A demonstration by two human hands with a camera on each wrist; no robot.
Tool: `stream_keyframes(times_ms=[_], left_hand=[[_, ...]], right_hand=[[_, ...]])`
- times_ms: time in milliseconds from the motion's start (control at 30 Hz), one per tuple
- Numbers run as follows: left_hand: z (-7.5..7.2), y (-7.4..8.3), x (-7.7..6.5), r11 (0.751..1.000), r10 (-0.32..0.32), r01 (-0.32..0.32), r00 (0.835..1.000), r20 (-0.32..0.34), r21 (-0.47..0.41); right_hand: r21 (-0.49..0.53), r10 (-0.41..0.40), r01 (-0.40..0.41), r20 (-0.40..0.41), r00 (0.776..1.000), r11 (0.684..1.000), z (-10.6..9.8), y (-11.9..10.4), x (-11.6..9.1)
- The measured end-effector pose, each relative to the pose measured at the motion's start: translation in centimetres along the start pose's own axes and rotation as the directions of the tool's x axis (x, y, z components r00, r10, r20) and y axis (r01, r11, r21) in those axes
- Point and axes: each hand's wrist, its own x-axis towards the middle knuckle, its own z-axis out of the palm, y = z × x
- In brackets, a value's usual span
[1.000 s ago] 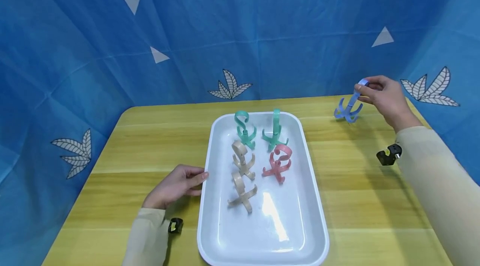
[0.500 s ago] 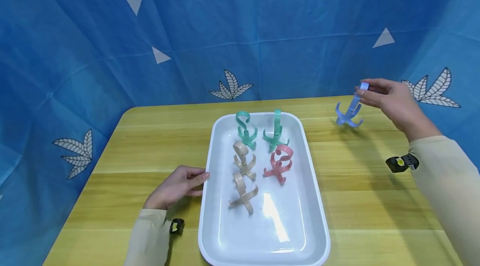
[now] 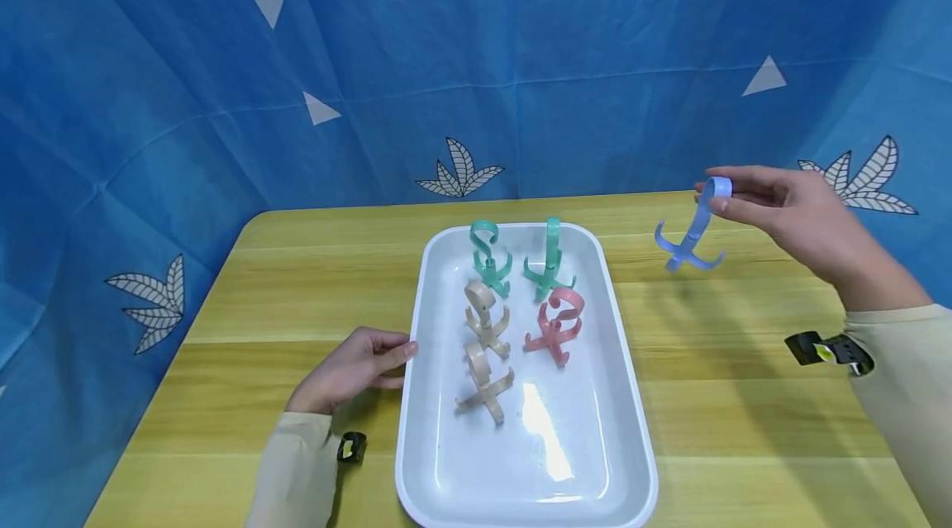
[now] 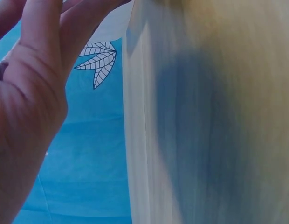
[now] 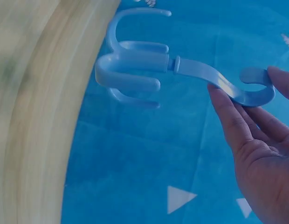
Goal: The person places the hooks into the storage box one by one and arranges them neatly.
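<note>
A blue four-pronged hanging hook (image 3: 697,230) is pinched by its curved top between the thumb and fingers of my right hand (image 3: 792,214), over the back right of the table. In the right wrist view the hook (image 5: 135,63) lies sideways, prongs pointing away from the hand (image 5: 265,154). My left hand (image 3: 357,367) grips the left rim of the white tray (image 3: 521,474), thumb over the edge and fingers against the outside. Inside the tray stand two green hooks (image 3: 491,270), two beige hooks (image 3: 487,394) and a red hook (image 3: 553,338). The left wrist view shows the hand (image 4: 32,93) but not the tray's hooks.
The wooden table (image 3: 312,280) carries the tray near its middle. A blue cloth (image 3: 372,57) with white triangles and leaf prints hangs behind the table and at both sides. The front part of the tray has bare floor with a light reflection.
My right hand has drawn the blue hook slightly nearer and lower in view, its prongs lifting off the table. My left hand and the tray keep their places.
</note>
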Motion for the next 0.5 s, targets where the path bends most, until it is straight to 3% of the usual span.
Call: stream_keyframes(times_ms=[233,500], left_hand=[[0.0,0.2,0.1,1.0,0.001,-0.001,1.0,0.0,0.009],[-0.1,0.2,-0.1,1.0,-0.003,0.003,1.0,0.004,0.001]], right_hand=[[-0.035,-0.077,0.077,-0.011,0.997,0.996,0.5,-1.6,-2.5],[0.07,-0.206,0.202,0.058,0.977,0.977,1.4,-3.5,-5.0]])
